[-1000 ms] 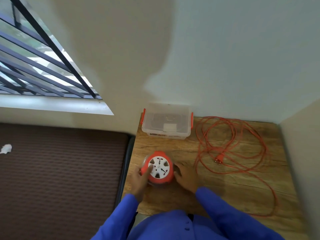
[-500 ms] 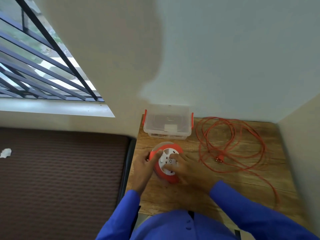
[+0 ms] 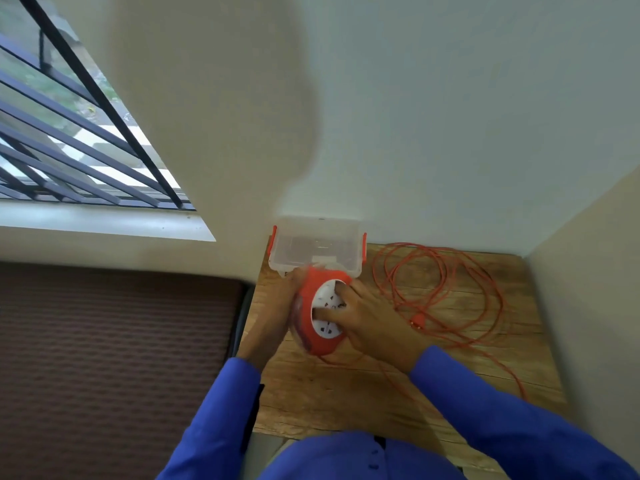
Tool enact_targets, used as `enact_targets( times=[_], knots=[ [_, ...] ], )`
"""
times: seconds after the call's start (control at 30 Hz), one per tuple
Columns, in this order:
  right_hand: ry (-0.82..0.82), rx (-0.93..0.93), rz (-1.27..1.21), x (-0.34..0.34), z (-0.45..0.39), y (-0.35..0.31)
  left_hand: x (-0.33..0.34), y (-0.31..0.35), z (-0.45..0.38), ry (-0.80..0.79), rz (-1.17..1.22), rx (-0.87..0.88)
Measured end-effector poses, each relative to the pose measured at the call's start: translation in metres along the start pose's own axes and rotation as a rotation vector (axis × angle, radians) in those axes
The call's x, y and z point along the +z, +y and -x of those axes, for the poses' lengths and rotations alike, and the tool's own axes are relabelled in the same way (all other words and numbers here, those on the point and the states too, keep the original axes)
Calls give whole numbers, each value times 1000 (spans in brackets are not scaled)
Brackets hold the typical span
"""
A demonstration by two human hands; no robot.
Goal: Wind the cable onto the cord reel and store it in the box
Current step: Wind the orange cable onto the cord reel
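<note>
The orange cord reel (image 3: 320, 315) is tilted up near the wooden table's (image 3: 346, 393) left edge, left hand (image 3: 273, 313) gripping its back, right hand (image 3: 367, 320) fingers on its white face, clear box (image 3: 317, 244) just behind, loose cable (image 3: 446, 292) sprawled toward the right edge.

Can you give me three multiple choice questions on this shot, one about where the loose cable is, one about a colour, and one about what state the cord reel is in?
1. Where does the loose cable lie?
A. On the wooden table, right of the reel
B. Inside the box
C. On the brown mat

2. What colour are the clips on the clear box?
A. Blue
B. Orange-red
C. Black

3. What state is the cord reel in?
A. Lying untouched on the table
B. Stored in the box
C. Held by the left hand and right hand

Answers: 1 A, the loops sprawl over the wood; 2 B, both side clips match the reel; 3 C, both hands grip it, tilted.
</note>
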State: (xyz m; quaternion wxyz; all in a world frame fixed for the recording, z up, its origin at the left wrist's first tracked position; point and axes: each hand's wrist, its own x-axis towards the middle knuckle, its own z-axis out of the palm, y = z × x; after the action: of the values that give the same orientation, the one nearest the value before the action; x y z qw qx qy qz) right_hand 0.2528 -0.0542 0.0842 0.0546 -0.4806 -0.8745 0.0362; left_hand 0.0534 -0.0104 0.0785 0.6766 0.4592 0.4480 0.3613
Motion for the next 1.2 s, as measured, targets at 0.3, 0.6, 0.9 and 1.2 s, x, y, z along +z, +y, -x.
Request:
enact_targets(
  times=[0.3,0.6,0.9,1.2],
  knots=[
    [-16,-99,-182,-30,10,17,24,-22,14,-201,529,-196],
    [107,533,-702,-39,4,24,52,-21,12,-136,522,-76],
    [275,375,-392,-31,25,21,62,-23,2,-51,562,-20],
    [-49,-106,-208,-55,43,45,61,-27,-4,-105,589,-72]
  ],
)
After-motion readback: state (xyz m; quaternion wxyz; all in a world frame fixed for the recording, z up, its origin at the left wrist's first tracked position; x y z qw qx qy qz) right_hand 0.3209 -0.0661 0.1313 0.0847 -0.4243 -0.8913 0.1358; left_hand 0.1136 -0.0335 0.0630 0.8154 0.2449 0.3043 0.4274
